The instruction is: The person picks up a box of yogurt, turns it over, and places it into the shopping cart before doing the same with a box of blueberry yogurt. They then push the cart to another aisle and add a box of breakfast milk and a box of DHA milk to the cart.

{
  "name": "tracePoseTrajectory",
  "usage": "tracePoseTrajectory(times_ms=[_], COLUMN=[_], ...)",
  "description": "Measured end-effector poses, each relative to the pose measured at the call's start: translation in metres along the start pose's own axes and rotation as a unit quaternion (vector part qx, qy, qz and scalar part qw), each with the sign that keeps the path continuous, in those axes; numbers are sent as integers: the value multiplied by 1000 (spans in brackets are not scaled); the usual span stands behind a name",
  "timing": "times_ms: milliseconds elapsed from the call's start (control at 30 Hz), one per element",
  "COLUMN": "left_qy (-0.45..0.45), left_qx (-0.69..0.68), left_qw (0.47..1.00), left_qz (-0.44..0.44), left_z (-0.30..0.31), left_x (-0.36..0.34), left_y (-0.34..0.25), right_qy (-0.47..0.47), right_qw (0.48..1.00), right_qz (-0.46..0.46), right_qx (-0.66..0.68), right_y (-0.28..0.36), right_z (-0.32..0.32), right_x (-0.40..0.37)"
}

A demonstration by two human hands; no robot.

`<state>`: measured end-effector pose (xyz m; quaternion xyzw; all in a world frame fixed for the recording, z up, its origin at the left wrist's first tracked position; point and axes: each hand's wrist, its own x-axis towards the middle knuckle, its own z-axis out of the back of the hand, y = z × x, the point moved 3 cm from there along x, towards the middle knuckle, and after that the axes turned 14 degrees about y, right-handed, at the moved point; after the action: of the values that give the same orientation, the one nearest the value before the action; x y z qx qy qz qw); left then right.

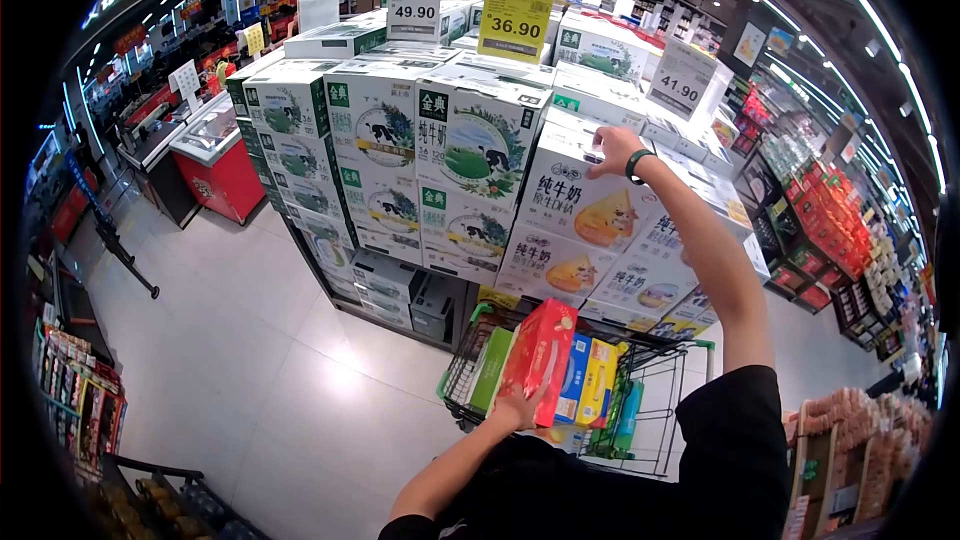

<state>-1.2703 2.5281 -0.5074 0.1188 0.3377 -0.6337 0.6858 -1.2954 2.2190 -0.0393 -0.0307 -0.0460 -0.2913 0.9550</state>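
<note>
My right hand (618, 152), with a dark band at the wrist, is at the top front edge of a white milk box (592, 198) printed with an orange drop. Its fingers and thumb curl over that edge; what the fingertips grip is partly hidden. Below, my left hand (517, 407) holds the lower end of a red box (541, 350), which leans upright in the shopping cart (460, 380). A green box (490, 370) lies to its left. Blue (573, 380) and yellow (598, 385) packages sit to its right, beside a green-blue package (629, 415).
White-and-green milk boxes (473, 140) are stacked left of my right hand. Price signs reading 49.90 (415, 5), 36.90 (516, 18) and 41.90 (682, 80) stand on the pile. A red counter (222, 165) is at left, and shelves (840, 200) line the right.
</note>
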Motion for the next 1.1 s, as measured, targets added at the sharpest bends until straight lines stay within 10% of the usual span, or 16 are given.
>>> tracePoseTrajectory(times_ms=[233,300,367,433,467,533,567,633,767,1100], left_qy=[-99,-225,-169,-37,-40,104,101,-55,-85,-100], left_qx=[-110,-349,-516,-759,-762,-767,-775,-616,-684,-698], left_qw=[985,862,803,546,545,254,254,544,560,493], left_qz=[-93,-292,-245,-353,-347,-580,-570,-567,-459,-510], left_z=[-2,23,69,96,97,98,87,66,30,27], left_x=[18,14,-46,-75,-74,-77,-73,-74,-114,-192], left_y=[41,52,30,17,16,0,-2,-1,0,-30], right_qy=[28,-1,1,25,27,55,59,128,142,176], right_qw=[992,990,980,973,973,952,951,928,911,903], right_qz=[97,118,182,210,215,299,302,346,374,349], right_qx=[-82,-77,-75,-91,-85,-24,-13,59,102,176], right_y=[59,67,81,106,112,125,129,137,151,171], right_z=[0,-6,-1,11,17,20,19,19,15,11], right_x=[-65,-82,-106,-135,-141,-152,-153,-151,-150,-111])
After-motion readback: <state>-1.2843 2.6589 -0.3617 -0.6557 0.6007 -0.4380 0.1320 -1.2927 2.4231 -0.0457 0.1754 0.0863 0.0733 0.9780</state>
